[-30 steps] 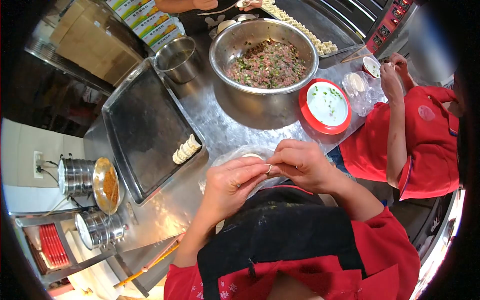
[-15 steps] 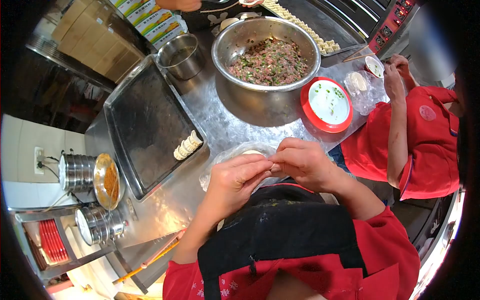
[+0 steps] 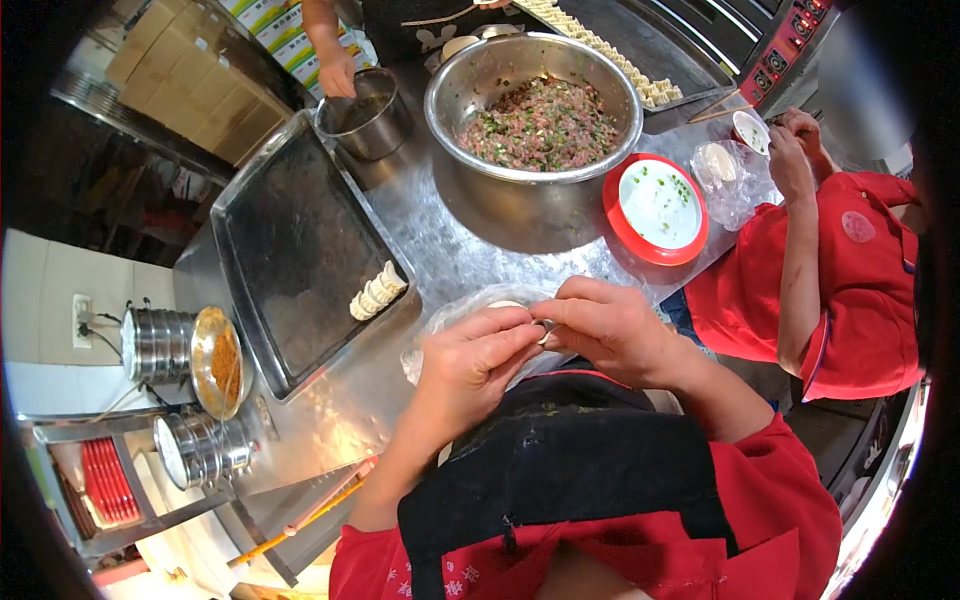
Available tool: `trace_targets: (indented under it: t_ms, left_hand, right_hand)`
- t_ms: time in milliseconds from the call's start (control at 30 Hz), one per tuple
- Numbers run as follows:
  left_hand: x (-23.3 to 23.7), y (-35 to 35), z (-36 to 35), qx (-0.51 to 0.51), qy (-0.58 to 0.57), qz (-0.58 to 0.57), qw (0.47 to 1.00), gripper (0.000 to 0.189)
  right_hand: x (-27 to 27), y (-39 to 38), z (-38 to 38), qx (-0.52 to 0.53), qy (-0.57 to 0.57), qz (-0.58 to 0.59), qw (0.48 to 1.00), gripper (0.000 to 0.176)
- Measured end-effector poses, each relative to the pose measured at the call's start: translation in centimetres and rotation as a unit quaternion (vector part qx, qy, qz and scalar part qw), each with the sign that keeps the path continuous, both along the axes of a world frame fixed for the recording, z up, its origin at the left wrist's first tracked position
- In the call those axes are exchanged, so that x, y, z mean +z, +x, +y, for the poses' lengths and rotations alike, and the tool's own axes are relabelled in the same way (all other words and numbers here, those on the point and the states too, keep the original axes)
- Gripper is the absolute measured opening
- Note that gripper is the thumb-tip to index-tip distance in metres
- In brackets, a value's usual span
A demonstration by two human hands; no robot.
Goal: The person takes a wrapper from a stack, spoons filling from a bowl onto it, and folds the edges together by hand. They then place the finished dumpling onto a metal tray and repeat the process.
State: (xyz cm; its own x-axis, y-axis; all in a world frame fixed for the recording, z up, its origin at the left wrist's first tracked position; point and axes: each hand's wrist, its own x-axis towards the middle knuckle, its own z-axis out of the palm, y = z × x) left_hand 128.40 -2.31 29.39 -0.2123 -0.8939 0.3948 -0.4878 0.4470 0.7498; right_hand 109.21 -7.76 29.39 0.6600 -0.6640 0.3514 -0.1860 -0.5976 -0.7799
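Observation:
My left hand (image 3: 478, 358) and my right hand (image 3: 610, 328) meet in front of the apron, fingertips pinched together on a small dumpling (image 3: 546, 333). Only a pale edge of it shows; the fingers cover the rest. Just beyond my hands lies a clear plastic bag (image 3: 440, 325) with pale round dough wrappers partly visible in it. To the left, a black baking tray (image 3: 300, 260) bears a short row of folded dumplings (image 3: 378, 291) near its right edge. A large steel bowl (image 3: 436, 130) of minced meat filling (image 3: 545, 125) with green bits stands ahead.
A red-rimmed white plate (image 3: 612, 225) with green bits lies right of centre. At the back left, a co-worker's hand (image 3: 338, 75) is over a steel pot (image 3: 370, 145). Another co-worker's hands (image 3: 795, 145) work at right. A dumpling-lined tray (image 3: 690, 75) stands behind.
The far co-worker's hand has come down to the rim of the steel pot. My hands stay pinched in the same place, with slightly more of the dumpling's edge showing.

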Motion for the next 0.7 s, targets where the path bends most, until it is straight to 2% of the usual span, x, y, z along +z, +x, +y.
trace_targets:
  t_ms: [67,133,267,467,533,700]
  left_hand:
    - [0.1,-0.2,0.1,-0.006,0.007,-0.002,1.000,0.024]
    - [0.0,-0.3,0.3,-0.013,0.015,-0.003,1.000,0.024]
    - [-0.2,0.0,0.2,0.035,0.024,0.041,0.998,0.023]
    - [-0.7,-0.2,0.1,0.032,0.007,0.026,0.999,0.021]
    - [-0.8,-0.4,-0.2,0.028,-0.001,0.018,0.999,0.021]
    - [-0.5,-0.7,0.2,0.009,-0.002,0.010,1.000,0.017]
  right_hand:
    - [-0.2,-0.1,0.0,0.005,-0.016,-0.009,1.000,0.020]
    - [-0.1,-0.2,0.2,0.001,0.012,-0.010,1.000,0.011]
    - [0.1,-0.5,0.2,-0.036,0.024,-0.014,0.999,0.011]
    - [0.2,-0.5,0.0,-0.030,0.002,-0.015,0.999,0.013]
    - [0.1,-0.6,0.1,-0.020,0.016,-0.001,1.000,0.021]
    - [-0.7,-0.9,0.0,0.021,0.042,0.017,0.999,0.021]
